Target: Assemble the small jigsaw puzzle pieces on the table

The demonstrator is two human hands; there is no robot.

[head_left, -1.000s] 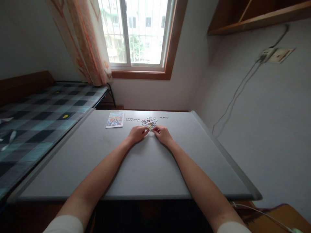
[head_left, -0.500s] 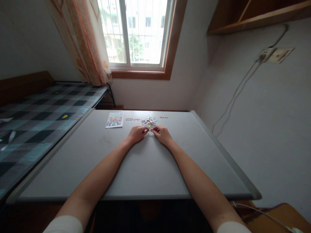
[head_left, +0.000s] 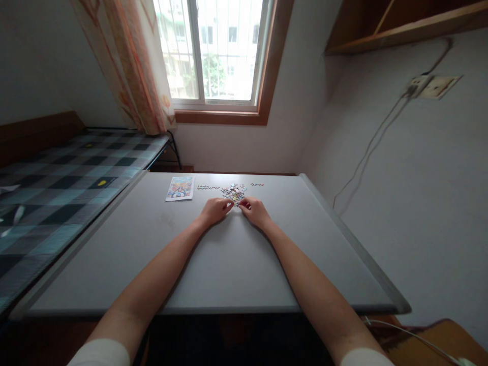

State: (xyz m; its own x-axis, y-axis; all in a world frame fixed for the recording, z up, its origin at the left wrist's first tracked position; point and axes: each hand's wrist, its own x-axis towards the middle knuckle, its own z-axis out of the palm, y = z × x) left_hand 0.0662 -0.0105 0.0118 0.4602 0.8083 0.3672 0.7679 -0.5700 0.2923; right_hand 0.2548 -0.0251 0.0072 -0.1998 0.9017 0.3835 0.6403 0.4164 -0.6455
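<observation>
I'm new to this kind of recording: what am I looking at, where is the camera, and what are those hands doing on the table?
There is no machine here: you see a person's bare left hand and right hand. One camera, worn on the head, looks forward and down past the arms. On the pale grey rectangular table lies a heap of small multicoloured puzzle-like pieces, with short lines of pieces to its left and right. Further left is a colourful printed sheet. Both hands' fingertips meet at the heap's near edge; whether either pinches a piece is too small to tell.
</observation>
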